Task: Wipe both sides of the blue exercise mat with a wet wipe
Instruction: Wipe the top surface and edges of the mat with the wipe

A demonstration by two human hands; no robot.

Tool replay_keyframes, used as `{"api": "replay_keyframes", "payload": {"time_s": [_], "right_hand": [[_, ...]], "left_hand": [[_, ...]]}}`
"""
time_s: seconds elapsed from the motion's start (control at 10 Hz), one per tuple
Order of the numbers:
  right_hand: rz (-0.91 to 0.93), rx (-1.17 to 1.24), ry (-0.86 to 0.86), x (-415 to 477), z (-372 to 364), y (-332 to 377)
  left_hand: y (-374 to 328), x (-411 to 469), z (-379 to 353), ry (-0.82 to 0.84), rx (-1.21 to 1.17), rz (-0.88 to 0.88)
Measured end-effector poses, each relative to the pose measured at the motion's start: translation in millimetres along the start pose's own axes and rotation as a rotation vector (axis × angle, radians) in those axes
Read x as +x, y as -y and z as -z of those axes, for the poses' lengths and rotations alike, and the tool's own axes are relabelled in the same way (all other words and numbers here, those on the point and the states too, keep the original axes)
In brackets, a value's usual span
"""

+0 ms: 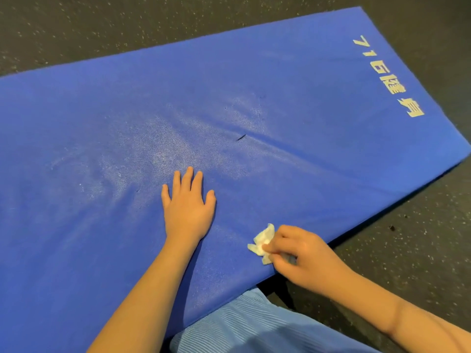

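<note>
Left hand (188, 207) presses flat on the blue mat (293, 80); right hand (300, 253) pinches the wet wipe (262, 242) at lower right, mid-wiping the top side; next, sweep outward.

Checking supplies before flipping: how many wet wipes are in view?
1. The crumpled wet wipe is pinched in the right hand, on the blue mat by its near edge. The left hand lies flat on the mat, holding none. More may lie out of view.
</note>
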State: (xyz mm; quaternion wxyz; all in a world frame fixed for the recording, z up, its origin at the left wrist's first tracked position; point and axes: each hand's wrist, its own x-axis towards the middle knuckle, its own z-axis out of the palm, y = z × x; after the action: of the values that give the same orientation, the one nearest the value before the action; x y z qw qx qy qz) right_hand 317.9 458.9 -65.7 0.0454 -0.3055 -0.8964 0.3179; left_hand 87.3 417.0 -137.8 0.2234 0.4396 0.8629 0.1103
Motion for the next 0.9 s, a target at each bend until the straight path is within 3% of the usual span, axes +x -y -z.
{"api": "replay_keyframes", "payload": {"time_s": [0.2,0.3,0.4,0.5,0.6,0.7,0.9], "right_hand": [[-0.234,-0.16,-0.293,10,1,-28],[-0.074,-0.022,-0.131,2,2,-9],[-0.187,-0.031,-0.097,25,15,-31],[-0.486,-0.12,-0.238,62,15,-64],[-0.403,-0.045,-0.232,78,-1,-46],[0.005,-0.088,0.012,71,-6,-36],[-0.445,-0.133,-0.269,104,8,-74]], "left_hand": [[-1,0,0,-0.008,0.003,-0.003],[-1,-1,0,-0.007,0.003,-0.004],[-1,-1,0,-0.004,0.004,-0.005],[-2,-1,-1,-0.004,0.003,-0.005],[-3,-2,0,-0.006,0.003,-0.002],[-3,-2,1,-0.007,0.007,-0.005],[-2,-2,1,0.002,0.017,-0.005]]}}
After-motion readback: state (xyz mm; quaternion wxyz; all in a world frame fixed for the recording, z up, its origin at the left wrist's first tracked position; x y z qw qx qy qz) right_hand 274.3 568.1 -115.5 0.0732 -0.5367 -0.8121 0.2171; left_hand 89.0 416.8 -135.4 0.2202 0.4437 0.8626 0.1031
